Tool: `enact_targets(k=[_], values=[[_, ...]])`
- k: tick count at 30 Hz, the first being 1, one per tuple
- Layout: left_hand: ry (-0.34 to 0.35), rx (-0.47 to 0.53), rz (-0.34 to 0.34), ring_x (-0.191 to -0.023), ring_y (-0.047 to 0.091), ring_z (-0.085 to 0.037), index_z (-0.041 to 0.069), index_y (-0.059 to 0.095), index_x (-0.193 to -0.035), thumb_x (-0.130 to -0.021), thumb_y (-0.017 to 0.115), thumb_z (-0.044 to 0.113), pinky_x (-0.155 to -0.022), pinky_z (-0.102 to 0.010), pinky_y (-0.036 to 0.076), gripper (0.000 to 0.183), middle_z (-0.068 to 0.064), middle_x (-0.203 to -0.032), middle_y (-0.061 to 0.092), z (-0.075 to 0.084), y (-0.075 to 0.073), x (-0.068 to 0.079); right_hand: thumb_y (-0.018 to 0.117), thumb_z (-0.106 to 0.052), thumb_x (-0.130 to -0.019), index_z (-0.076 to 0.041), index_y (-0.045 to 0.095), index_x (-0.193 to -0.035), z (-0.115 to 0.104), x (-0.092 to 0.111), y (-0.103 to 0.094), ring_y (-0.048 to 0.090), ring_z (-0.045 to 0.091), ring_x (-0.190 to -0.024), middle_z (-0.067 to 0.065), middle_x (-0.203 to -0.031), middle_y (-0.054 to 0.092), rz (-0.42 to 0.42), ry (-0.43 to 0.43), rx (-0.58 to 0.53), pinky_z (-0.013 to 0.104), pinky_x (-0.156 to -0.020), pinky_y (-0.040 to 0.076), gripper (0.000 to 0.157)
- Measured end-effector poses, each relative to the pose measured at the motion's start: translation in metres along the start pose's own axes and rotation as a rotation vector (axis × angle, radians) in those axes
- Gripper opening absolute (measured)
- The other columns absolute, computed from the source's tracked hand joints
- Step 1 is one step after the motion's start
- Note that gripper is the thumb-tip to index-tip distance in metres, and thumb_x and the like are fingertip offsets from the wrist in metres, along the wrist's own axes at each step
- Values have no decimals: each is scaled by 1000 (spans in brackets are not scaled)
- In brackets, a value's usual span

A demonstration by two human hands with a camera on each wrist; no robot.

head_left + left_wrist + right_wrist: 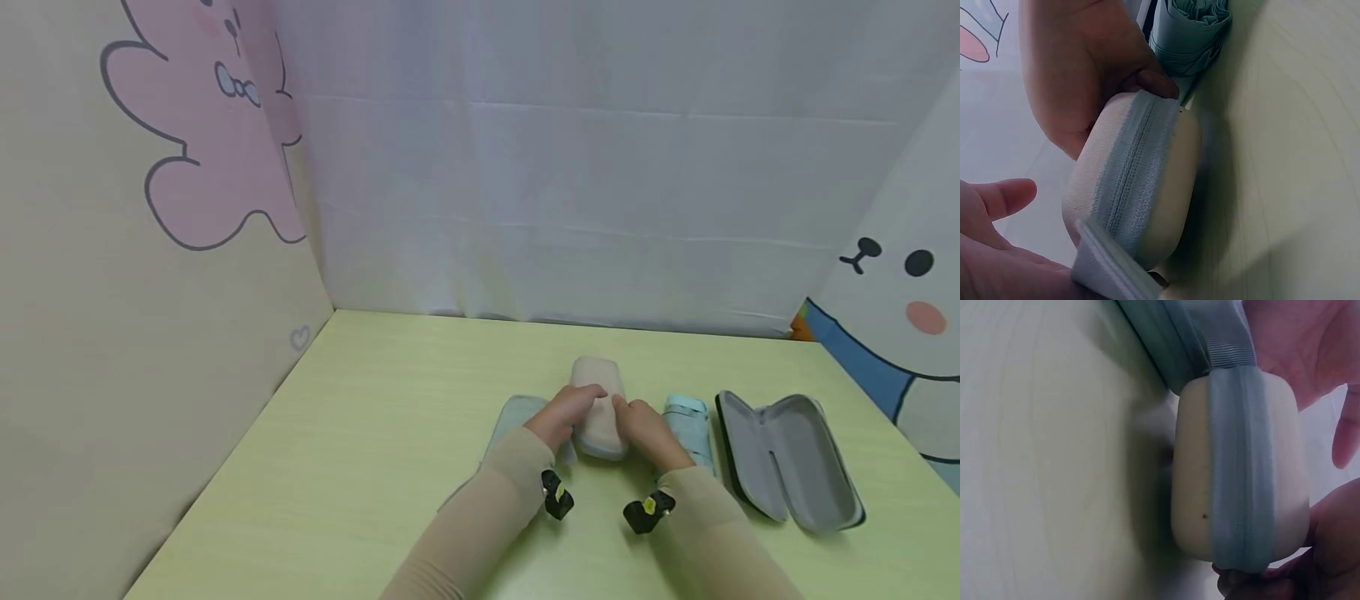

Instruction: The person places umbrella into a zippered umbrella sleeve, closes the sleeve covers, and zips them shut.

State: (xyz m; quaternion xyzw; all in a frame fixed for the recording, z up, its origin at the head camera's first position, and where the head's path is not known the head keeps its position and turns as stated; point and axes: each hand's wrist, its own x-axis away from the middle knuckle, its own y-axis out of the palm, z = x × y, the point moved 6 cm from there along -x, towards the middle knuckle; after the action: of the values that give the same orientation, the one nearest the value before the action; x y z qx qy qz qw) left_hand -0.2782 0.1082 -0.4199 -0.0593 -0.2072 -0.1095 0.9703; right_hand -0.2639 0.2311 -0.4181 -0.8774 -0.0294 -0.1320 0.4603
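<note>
A beige zippered case (598,417) with rounded corners is between my two hands above the table. A grey-blue zipper band (1132,165) runs around its side, and a short fabric strap (1229,337) loops off the end by my left hand. My left hand (561,414) holds the case's left side, its thumb raised over the top and its other fingers partly hidden behind the strap. From the right, my right hand (647,429) grips the opposite side with curled fingers (1157,82) at the zipper band. The zipper looks closed where it shows.
Right of the case lies a rolled light-teal fabric bundle (688,429), like a folded umbrella. Beyond it an opened glasses case (806,458) shows its grey lining. A flat grey-green pouch (517,412) lies partly under my left forearm. Curtains (570,208) border the table's back.
</note>
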Motion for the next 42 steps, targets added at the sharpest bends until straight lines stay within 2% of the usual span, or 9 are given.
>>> enact_targets(k=[10,13,17,22,26,30,36,38,42], values=[[44,-37,-3,-121,40,-28,-5,45,-130,-84,60,28,-100,-46,31,59,-14,-133,44,2,2,3,25,-24,-100,23,48,-111,-4,6,-3,54,36,-89,34,-105,54,50,-89,39,47,-78,43,53],[73,-98,19,-122,39,-29,-6,43,-132,-83,61,28,-100,-45,32,63,-16,-135,42,4,1,5,30,-29,-99,18,50,-106,-3,9,-6,53,32,-82,27,-96,56,78,-80,-8,43,-71,44,51],[117,-242,32,-128,34,-28,-2,37,-138,-85,59,34,-102,-43,30,68,-15,-142,36,13,3,11,36,-33,-98,13,48,-110,-3,16,-16,54,34,-87,27,-100,56,116,-99,-36,44,-71,45,49],[269,-446,16,-121,45,-19,9,48,-134,-89,53,33,-95,-36,40,52,-3,-133,49,31,11,21,42,-27,-97,11,52,-114,-6,29,-36,56,36,-89,27,-105,57,197,-185,-25,47,-70,46,42],[456,-464,46,-98,59,-11,13,63,-119,-90,55,22,-78,-25,47,32,4,-109,64,45,21,30,45,-20,-96,9,58,-109,-1,39,-53,59,31,-79,24,-98,61,298,-234,-12,44,-64,47,34],[584,-478,86,-75,59,-4,17,68,-110,-88,57,18,-61,-20,46,25,9,-92,66,54,35,40,46,-17,-95,8,60,-106,13,46,-65,58,29,-75,23,-95,62,383,-237,10,43,-61,46,31],[539,-766,74,-65,55,-2,19,68,-109,-88,61,30,-55,-19,43,25,11,-87,65,51,69,44,47,-14,-94,11,60,-103,41,63,-90,57,35,-75,27,-92,61,528,-204,-8,45,-61,45,29],[537,-900,88,-59,51,-3,17,70,-95,-88,60,35,-53,-20,42,21,10,-76,63,48,81,42,48,-14,-93,11,60,-102,51,71,-99,57,37,-75,27,-91,61,586,-169,-8,46,-60,45,29],[565,-1116,109,-55,46,-8,14,62,-61,-89,59,42,-49,-22,38,39,4,-64,54,39,103,40,48,-12,-91,12,60,-99,74,88,-116,55,39,-75,27,-87,60,675,-78,9,48,-61,43,28]])
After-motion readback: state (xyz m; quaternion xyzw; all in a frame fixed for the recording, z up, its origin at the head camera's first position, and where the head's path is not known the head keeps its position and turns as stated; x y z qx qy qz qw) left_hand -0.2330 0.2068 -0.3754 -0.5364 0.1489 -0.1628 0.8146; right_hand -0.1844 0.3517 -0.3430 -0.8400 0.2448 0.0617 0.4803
